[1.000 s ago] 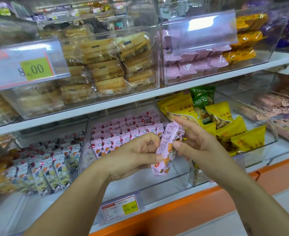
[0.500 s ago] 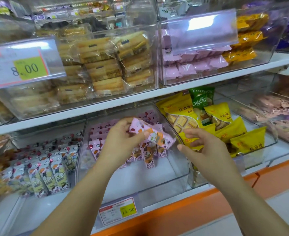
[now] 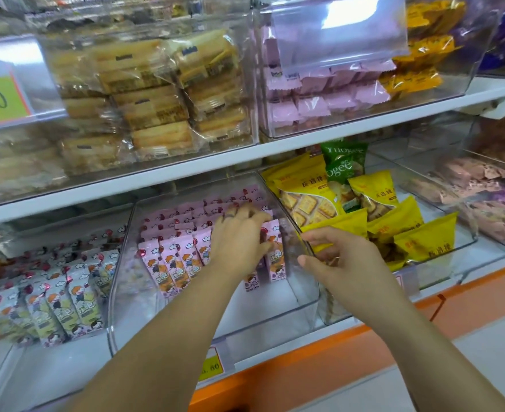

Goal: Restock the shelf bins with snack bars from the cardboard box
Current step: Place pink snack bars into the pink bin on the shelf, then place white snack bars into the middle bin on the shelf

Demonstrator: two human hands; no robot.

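A clear shelf bin (image 3: 302,304) on the lower shelf holds rows of pink snack bars (image 3: 174,263) standing on end. My left hand (image 3: 239,242) reaches into this bin, its fingers curled over the pink bars (image 3: 275,257) at the right end of the front row. Hovering at the bin's right wall is my right hand (image 3: 340,263), fingers loosely curled with nothing in them and the thumb close to the rim. The front part of the bin floor is bare. No cardboard box is in view.
Left of the bin lie pale blue-green bars (image 3: 67,298). To the right, a bin holds yellow bags (image 3: 418,242) and a green bag (image 3: 343,165). The upper shelf (image 3: 245,156) carries bins of wrapped cakes (image 3: 156,108) and pink packets (image 3: 319,105). A price tag (image 3: 212,367) hangs below.
My left hand has carried the pink bars from mid-air down into the bin against the front row. The right hand let go of them and moved to the bin's right wall.
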